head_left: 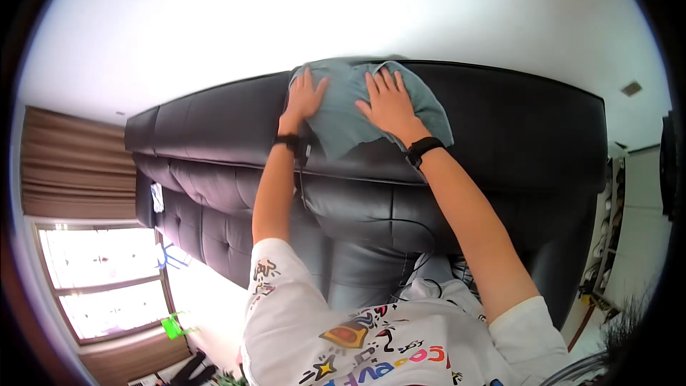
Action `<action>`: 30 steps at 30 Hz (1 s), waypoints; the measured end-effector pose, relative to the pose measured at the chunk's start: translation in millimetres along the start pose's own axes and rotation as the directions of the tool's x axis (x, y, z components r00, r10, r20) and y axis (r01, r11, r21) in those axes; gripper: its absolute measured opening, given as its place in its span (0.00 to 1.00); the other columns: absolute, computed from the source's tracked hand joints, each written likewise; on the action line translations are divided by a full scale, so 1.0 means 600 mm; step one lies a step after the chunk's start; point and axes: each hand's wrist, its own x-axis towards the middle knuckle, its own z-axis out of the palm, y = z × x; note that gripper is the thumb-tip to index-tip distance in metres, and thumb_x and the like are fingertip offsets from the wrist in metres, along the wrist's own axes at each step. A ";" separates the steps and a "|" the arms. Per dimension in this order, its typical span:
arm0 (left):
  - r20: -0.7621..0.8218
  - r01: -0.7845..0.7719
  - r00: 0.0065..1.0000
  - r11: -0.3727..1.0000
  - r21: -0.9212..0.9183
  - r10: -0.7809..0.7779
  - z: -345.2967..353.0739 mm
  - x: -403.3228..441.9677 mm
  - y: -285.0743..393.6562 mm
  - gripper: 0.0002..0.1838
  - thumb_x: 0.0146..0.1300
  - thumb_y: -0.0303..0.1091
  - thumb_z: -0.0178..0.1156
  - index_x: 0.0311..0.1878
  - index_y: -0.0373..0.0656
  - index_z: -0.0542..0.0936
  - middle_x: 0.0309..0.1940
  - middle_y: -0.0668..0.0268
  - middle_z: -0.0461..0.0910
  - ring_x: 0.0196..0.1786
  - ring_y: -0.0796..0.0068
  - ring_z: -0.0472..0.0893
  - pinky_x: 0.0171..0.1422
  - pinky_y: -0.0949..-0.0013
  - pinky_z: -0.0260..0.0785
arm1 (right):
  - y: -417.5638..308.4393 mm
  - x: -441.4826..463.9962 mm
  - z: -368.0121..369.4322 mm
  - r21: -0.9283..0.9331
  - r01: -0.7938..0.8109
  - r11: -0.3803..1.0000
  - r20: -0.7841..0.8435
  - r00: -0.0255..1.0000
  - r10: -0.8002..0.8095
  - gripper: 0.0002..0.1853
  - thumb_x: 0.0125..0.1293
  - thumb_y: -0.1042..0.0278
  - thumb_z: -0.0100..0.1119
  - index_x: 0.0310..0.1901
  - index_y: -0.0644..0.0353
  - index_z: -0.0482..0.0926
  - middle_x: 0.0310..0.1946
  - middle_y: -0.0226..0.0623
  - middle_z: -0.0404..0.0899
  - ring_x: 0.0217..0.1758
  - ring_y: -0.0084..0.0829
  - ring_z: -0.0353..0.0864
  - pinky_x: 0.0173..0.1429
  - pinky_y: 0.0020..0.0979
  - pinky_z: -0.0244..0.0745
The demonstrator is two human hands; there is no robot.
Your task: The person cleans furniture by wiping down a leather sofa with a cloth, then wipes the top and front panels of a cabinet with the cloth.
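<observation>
While both open hands point(304, 100) point(391, 106) press cloth point(343, 111), a cable point(411, 222) loops before the sofa point(514, 114).

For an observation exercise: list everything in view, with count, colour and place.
Cloth: 1, grey-green, spread on the sofa's back
Sofa: 1, black, middle
Wall: 1, white, behind sofa
Curtain: 1, brown, left
Window: 1, bright, lower left
Unclear object: 1, green, lower left
Shelved items: several, mixed, right edge
Cables: count unclear, black, over seat
Wristbands: 2, black, on wrists
Shirt: 1, white, printed, bottom
Arms: 2, bare, lower middle
Left hand: 1, bare, on the cloth
Right hand: 1, bare, on the cloth
</observation>
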 end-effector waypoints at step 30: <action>-0.150 -0.550 0.808 0.820 0.158 0.570 0.220 -0.330 0.701 0.36 0.68 0.43 0.55 0.72 0.26 0.64 0.60 0.48 0.74 0.65 0.49 0.70 0.76 0.44 0.53 | 0.307 -0.517 -0.407 -0.293 -0.349 0.890 -0.083 0.937 0.340 0.48 0.57 0.45 0.70 0.75 0.61 0.62 0.70 0.46 0.67 0.79 0.44 0.57 0.82 0.45 0.51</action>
